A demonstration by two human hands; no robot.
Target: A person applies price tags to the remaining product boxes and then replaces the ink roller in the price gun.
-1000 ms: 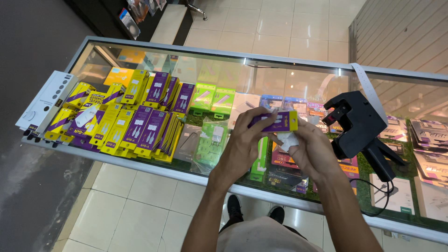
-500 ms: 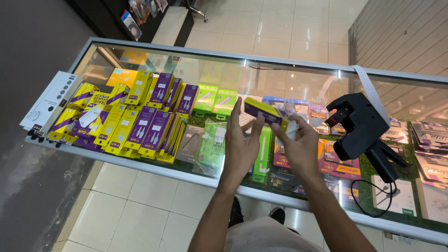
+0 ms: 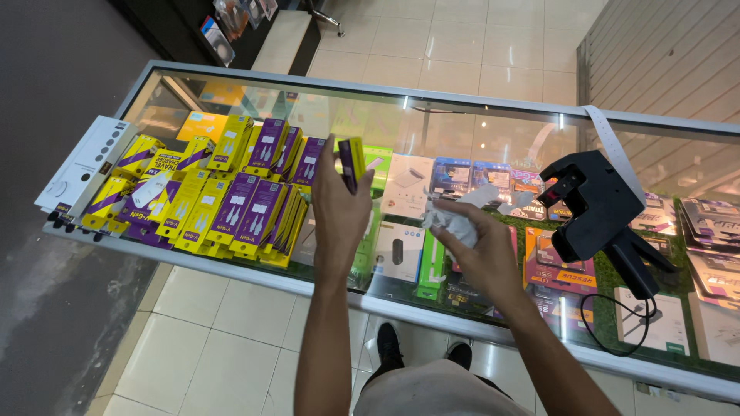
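Item: yellow-and-purple box (image 3: 352,163), pinched upright in left hand (image 3: 337,208), now carried apart from right hand (image 3: 479,250) toward boxed stock (image 3: 231,208) left of black price-label gun (image 3: 597,208). Right hand now curled on crumpled white paper (image 3: 456,225), beside gun.

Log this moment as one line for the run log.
left hand: holds purple-and-yellow box upright | right hand: holds crumpled white cloth | black price-label gun: resting on glass counter
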